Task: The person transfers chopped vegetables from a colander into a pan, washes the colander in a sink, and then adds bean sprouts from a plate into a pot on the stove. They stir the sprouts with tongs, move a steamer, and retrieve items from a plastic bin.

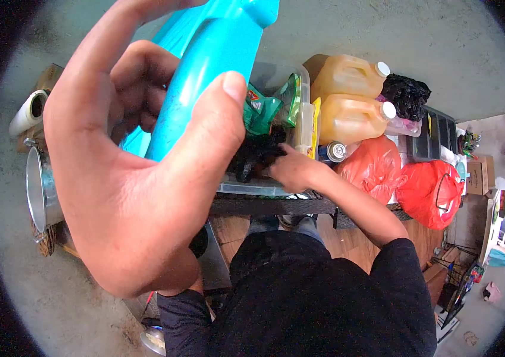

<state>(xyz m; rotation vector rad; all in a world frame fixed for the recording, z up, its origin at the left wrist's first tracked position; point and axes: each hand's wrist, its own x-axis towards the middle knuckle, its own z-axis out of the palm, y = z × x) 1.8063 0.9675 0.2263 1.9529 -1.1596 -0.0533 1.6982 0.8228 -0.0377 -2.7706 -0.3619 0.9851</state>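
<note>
Close to the camera, my left hand (139,196) grips the edge of a turquoise plastic lid-like piece (205,77), thumb on the near side and fingers curled behind it. Much of the piece runs out of the top of the view. My right hand (294,169) reaches into a clear plastic bin (252,189), its fingers closed on a crumpled black plastic bag (252,157). Green packets (262,113) lie in the bin beyond that hand. The lifted piece and my left hand hide the bin's left part.
Right of the bin stand two jugs of yellowish liquid (356,116), a spray can (334,152), red plastic bags (374,166) and a black bag (407,95). A metal pot (41,190) and a white roll (27,113) are at the left. Below the dark bench edge (270,206) is wooden flooring.
</note>
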